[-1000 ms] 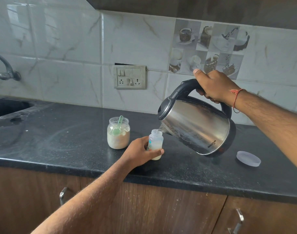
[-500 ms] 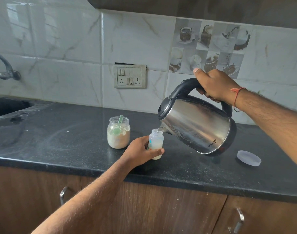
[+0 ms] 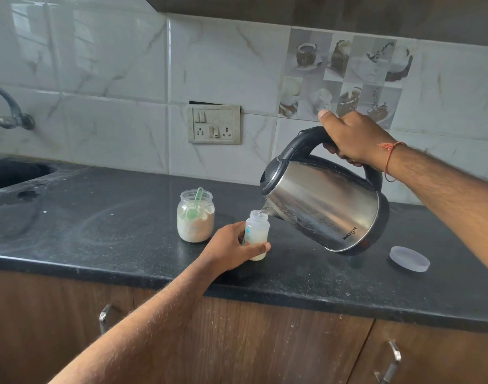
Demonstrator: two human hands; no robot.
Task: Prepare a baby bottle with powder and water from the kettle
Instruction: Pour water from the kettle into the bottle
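Note:
A small clear baby bottle (image 3: 257, 230) stands open-topped on the black counter (image 3: 98, 225), with milky liquid inside. My left hand (image 3: 231, 249) is wrapped around its lower half. My right hand (image 3: 353, 139) grips the black handle of a steel kettle (image 3: 323, 206), which is tilted to the left with its spout right over the bottle's mouth; a thin stream of water runs in. Left of the bottle stands an open powder jar (image 3: 195, 217) with a green scoop (image 3: 194, 207) stuck in the powder.
A round translucent lid (image 3: 409, 258) lies on the counter to the right of the kettle. A sink (image 3: 12, 173) and tap (image 3: 10, 112) are at the far left. A switch and socket plate (image 3: 214, 124) sits on the tiled wall. Wooden cabinets lie below.
The kettle has tipped slightly further toward the bottle. Both hands keep their grips and the bottle stays in place.

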